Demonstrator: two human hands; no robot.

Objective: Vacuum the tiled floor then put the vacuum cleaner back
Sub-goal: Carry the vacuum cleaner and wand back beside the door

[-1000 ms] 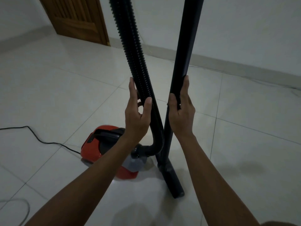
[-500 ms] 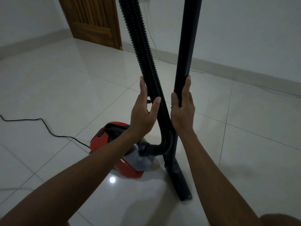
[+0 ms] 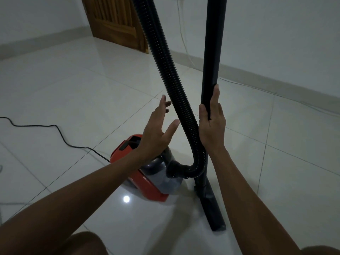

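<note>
Floor: white glossy tiles point(image 3: 73, 89) were seen across the room, bounded by pale walls, with a wooden door point(image 3: 117, 21) at the back.
Vacuum cleaner: the red canister point(image 3: 147, 183) was set on the tiles in the middle foreground, partly hidden by the left forearm.
Hose: a black ribbed hose point(image 3: 165, 61) was curved up from the canister's front and out of the top of view.
Wand: a dark rigid tube point(image 3: 213, 43) was stood nearly upright just right of the hose, its nozzle point(image 3: 213, 212) planted on the tiles.
Left hand: the left hand point(image 3: 156, 133) was raised with fingers straight and spread, thumb apart, just beside the hose and not touching it.
Right hand: the right hand point(image 3: 211, 124) was wrapped around the tube, forefinger laid up along it, forearm angled upward.
Cord: a black power cord point(image 3: 55, 129) was trailed across the tiles to the left.
</note>
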